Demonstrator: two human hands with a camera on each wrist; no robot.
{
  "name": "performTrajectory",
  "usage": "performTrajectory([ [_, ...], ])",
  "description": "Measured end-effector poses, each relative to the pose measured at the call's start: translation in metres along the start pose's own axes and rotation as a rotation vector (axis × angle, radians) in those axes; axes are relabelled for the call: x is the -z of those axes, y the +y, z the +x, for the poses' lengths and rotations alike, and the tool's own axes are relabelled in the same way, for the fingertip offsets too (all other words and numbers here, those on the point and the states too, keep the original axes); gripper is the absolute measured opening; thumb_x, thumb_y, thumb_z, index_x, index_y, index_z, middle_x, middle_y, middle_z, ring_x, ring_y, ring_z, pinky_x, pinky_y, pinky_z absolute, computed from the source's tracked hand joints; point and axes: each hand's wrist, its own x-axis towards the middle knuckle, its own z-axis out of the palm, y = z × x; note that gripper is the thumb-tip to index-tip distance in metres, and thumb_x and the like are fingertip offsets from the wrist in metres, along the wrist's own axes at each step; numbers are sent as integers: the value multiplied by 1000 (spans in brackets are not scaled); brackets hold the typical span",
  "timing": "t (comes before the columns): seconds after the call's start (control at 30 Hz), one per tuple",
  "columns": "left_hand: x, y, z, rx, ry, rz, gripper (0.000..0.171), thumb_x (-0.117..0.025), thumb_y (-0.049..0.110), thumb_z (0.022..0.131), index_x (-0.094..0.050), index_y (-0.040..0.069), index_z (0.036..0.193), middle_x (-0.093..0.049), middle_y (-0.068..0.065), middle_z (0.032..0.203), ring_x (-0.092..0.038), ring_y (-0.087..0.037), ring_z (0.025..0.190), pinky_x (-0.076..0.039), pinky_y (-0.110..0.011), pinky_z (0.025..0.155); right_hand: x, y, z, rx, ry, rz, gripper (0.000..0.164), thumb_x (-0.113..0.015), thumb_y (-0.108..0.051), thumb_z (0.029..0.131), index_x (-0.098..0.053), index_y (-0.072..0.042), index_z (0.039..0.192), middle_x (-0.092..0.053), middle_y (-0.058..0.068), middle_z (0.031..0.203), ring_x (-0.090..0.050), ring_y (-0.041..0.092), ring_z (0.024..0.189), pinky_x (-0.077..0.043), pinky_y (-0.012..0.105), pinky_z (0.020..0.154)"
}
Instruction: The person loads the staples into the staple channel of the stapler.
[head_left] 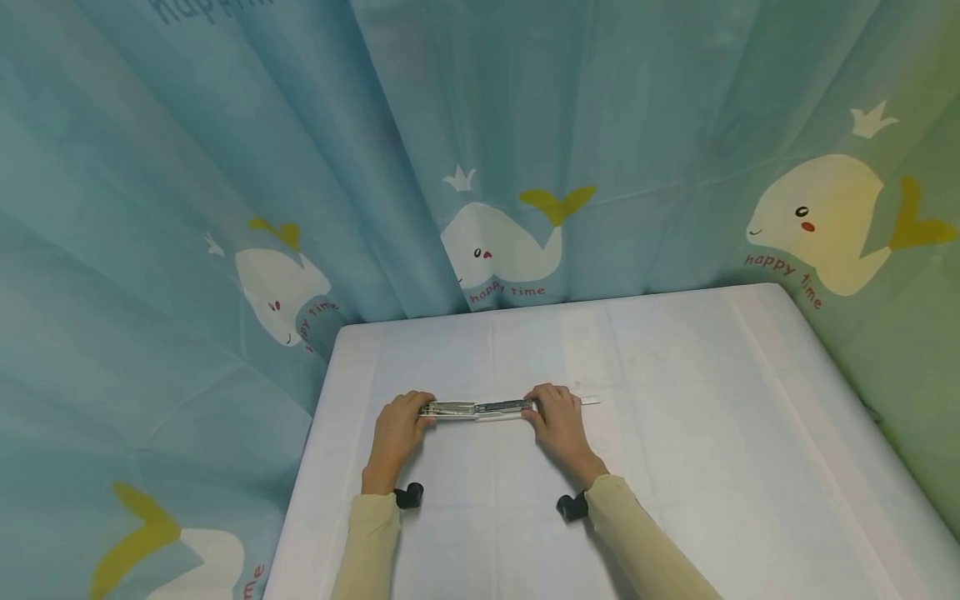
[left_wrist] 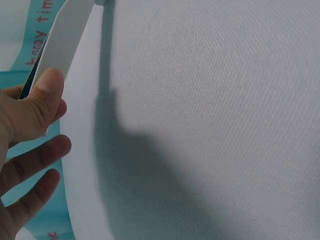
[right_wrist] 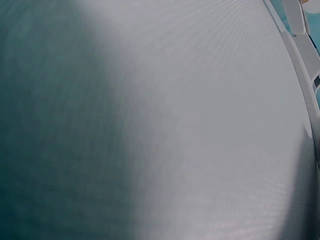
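A long, narrow white object (head_left: 453, 409) in two sections spans the gap between both hands; its exact kind is unclear. Its upper side looks shiny and dark, and the sections meet at a slight angle. My left hand (head_left: 397, 429) pinches the left end; in the left wrist view the thumb lies on a smooth white panel (left_wrist: 65, 37), with two fingers spread away. My right hand (head_left: 558, 425) grips the other end, fingers over the top and thumb at the near side. The right wrist view shows white sections (right_wrist: 305, 52) at its upper right edge; that hand is mostly out of frame.
A thin pale strip (head_left: 591, 400) sticks out to the right of the right hand. Everything is above a white-covered table (head_left: 697, 433). A blue-green curtain (head_left: 637, 150) with whale prints hangs behind and along the sides. Black wrist cameras (head_left: 572, 507) are worn below the hands.
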Motion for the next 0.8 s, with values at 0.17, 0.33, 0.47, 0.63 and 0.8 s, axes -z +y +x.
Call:
performTrajectory([
  [0.17, -3, -2, 0, 20, -20, -10, 34, -85, 21, 79, -73, 12, 110, -77, -7, 106, -71, -32, 91, -56, -50, 75, 1, 0, 0, -6, -4, -7, 24, -76, -26, 94, -67, -12, 112, -70, 7, 120, -57, 33, 121, -39, 55, 106],
  [0.33, -4, -2, -1, 25, -17, -19, 35, -84, 21, 79, -73, 11, 110, -77, -7, 105, -71, -33, 91, -56, -51, 76, 1, 1, 0, -4, -4, -6, 24, -76, -25, 94, -67, -12, 112, -70, 7, 121, -57, 33, 121, -40, 55, 106],
  [0.47, -4, -1, -1, 27, -12, -29, 36, -84, 21, 79, -73, 11, 111, -77, -8, 105, -72, -34, 91, -57, -52, 76, 0, 1, 0, -4, 1, -3, 24, -76, -25, 95, -67, -12, 112, -70, 7, 121, -57, 33, 120, -39, 56, 106],
  [0.63, -3, 2, -3, 64, -44, -31, 35, -83, 20, 82, -72, 11, 114, -76, -9, 109, -72, -34, 97, -57, -52, 80, -1, 0, -1, -8, 0, -10, 24, -76, -24, 95, -67, -12, 113, -71, 7, 121, -57, 32, 121, -39, 56, 107],
  [0.8, -3, 8, -6, 161, -81, -87, 37, -81, 18, 88, -70, 12, 123, -73, -10, 120, -71, -34, 109, -57, -52, 90, 1, -1, -1, 2, 0, -8, 22, -75, -22, 96, -67, -12, 113, -71, 7, 121, -57, 33, 120, -40, 55, 105],
])
